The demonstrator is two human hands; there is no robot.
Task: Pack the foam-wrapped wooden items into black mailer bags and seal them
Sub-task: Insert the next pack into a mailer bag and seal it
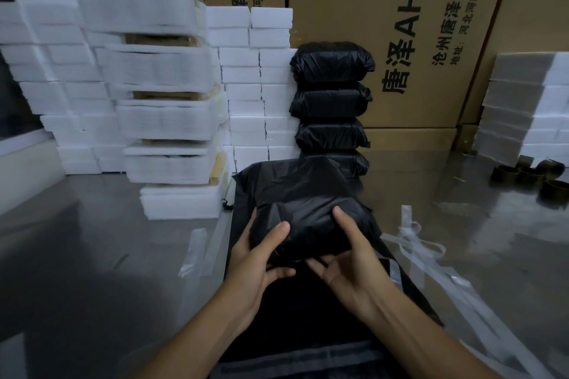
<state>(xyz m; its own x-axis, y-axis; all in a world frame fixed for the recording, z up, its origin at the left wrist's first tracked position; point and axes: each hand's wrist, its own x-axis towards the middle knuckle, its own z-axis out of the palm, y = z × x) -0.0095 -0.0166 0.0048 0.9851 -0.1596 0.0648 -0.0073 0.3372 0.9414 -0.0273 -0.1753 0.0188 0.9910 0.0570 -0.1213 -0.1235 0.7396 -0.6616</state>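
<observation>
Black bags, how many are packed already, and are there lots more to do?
Four packed black bags sit stacked by the cardboard boxes, so those look done. Both hands, left hand and right hand, grip a fifth bag, already filled and apparently being folded shut. Lots left: several foam-wrapped items wait in a tall stack on the left.
</observation>
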